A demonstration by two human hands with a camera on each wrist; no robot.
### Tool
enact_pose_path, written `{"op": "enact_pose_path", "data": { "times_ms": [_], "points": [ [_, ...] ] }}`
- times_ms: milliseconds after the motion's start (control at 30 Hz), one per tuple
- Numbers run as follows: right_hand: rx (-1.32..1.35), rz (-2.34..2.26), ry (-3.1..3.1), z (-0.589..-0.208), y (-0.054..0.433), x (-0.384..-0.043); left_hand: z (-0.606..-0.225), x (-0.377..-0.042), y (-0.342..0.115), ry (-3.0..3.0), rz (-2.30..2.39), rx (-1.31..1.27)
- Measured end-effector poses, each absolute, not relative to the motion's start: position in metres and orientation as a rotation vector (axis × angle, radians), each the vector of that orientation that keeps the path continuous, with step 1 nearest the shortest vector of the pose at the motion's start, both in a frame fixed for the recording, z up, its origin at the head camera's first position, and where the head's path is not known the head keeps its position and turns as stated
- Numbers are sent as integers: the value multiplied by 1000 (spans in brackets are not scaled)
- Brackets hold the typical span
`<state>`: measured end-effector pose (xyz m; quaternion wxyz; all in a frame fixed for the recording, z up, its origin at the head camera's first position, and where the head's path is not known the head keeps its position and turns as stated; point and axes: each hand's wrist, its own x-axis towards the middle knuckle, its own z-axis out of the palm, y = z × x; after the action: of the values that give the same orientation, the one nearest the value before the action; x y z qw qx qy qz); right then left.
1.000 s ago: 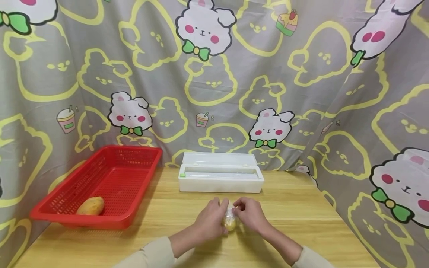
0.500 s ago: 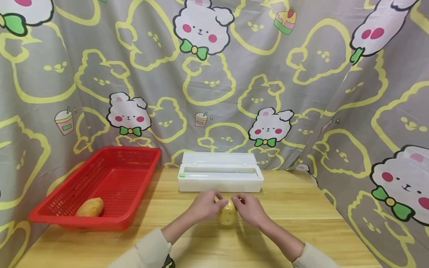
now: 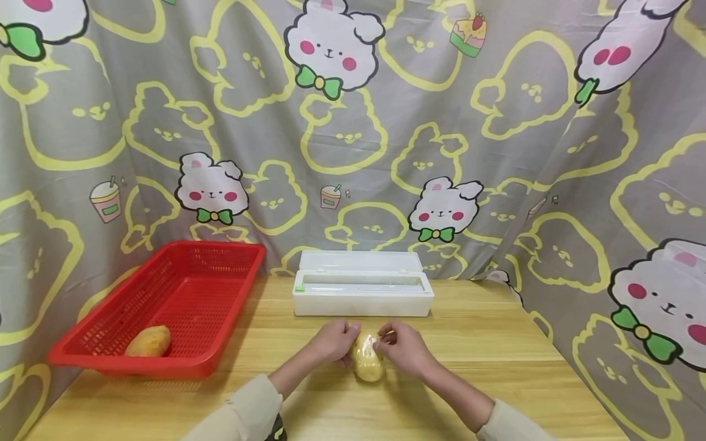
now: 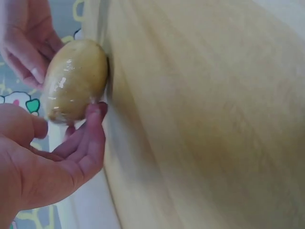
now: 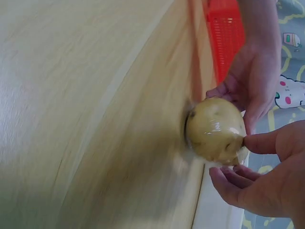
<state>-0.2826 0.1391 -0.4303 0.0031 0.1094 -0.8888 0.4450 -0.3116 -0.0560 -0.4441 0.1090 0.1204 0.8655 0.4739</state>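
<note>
A potato (image 3: pixel 368 361) in shiny clear film is held between both hands above the wooden table. My left hand (image 3: pixel 334 343) grips its left side; in the left wrist view, that hand's fingertips (image 4: pixel 96 109) press the film near the potato's lower end. From the right, my right hand (image 3: pixel 405 349) pinches the film at the potato's upper side. The right wrist view shows the right thumb (image 5: pixel 259 143) on the potato's skin side and the other fingers curled just below its end. Parts of the left fingers are hidden behind the potato.
Behind the hands stands a white cling film box (image 3: pixel 364 304), its lid raised. At the left, a red plastic basket (image 3: pixel 215 352) holds another potato (image 3: pixel 149 342). A patterned curtain (image 3: pixel 353 233) encloses the table (image 3: pixel 485 380) at the back and sides.
Both hands have turned the wrapped potato, so more of it shows in the head view. The left hand has moved back from over it to its left side. Basket and box stay put.
</note>
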Motion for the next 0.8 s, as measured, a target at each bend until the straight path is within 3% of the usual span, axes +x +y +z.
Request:
{"op": "enact_pose_path", "data": {
  "times_ms": [233,800],
  "points": [
    [354,1215,-2779,-430,141,-285,-429,-309,-63,2675,1156,469],
    [379,1215,-2788,-438,136,-287,-435,-300,-58,2439,1354,388]
  ]
}}
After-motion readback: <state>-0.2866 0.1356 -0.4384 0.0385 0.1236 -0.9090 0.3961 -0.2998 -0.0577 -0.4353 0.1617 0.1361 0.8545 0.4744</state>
